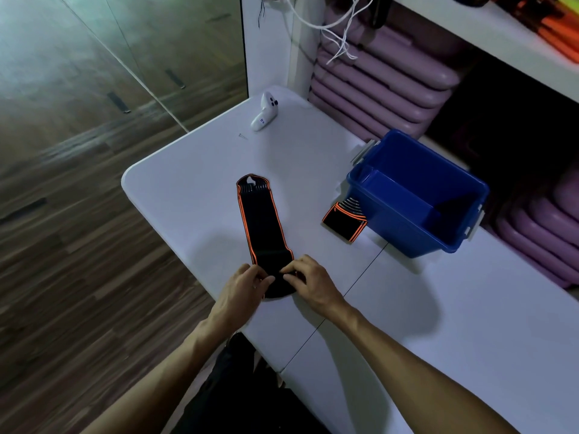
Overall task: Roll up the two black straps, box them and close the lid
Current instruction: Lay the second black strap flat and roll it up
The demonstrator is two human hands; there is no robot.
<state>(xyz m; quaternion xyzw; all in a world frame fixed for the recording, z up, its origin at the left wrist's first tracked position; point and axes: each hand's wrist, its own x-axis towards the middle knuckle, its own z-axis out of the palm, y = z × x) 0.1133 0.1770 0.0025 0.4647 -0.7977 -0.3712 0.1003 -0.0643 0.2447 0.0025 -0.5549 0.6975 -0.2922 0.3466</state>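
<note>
While both hands (275,281) pinch its near end, strap (261,220) runs lengthwise away.

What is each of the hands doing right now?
Left hand: closed on the near end of the long strap.
Right hand: closed on the same end.

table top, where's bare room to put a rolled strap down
Bare table lies left of the long strap, and a wide patch runs right of the right hand, below the blue box. It is crowded between that strap and the box, where the second strap lies.
</note>
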